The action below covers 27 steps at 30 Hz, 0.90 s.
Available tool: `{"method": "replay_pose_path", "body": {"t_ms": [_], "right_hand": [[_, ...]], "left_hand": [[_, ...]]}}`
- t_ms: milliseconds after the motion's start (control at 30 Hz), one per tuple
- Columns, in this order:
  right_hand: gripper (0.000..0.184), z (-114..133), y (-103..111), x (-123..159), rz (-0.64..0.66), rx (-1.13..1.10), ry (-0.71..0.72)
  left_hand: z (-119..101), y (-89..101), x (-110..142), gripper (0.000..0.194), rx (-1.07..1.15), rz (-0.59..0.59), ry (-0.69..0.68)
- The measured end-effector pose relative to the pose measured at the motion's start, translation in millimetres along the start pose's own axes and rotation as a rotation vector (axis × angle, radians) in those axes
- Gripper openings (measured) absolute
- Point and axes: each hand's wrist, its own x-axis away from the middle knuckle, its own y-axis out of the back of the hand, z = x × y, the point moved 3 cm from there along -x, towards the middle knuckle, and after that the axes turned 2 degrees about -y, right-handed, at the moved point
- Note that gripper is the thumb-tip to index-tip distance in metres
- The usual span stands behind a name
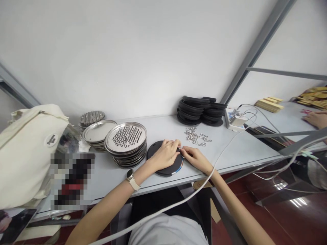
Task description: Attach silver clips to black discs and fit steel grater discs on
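A round black disc (153,148) lies flat on the table in front of me, with a strip of blue, red and white along its near right rim. My left hand (167,153) rests over the disc, its fingers bent and gripping at the right edge. At that same edge, my right hand (195,159) pinches a small shiny metal piece (182,153) between thumb and forefinger; its exact shape is mostly hidden. Just beyond my right hand lies a loose pile of small metal clasps and hooks (195,136).
Left of the disc stand stacked metal discs (125,137), the top one covered in dark raised points, and plainer metal discs (98,131). Black discs (191,110) are piled by the wall. A white cable (219,156) crosses near my right forearm from a power strip (233,120). Another person's hand (316,119) shows far right.
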Motion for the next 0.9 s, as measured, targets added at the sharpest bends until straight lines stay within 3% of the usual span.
{"method": "replay_pose_path", "body": {"t_ms": [900], "right_hand": [[0.039,-1.1,0.6,0.5,0.008,0.014,-0.004]], "left_hand": [[-0.3,-1.6,-0.5,0.023,0.038,-0.013,0.009]]}}
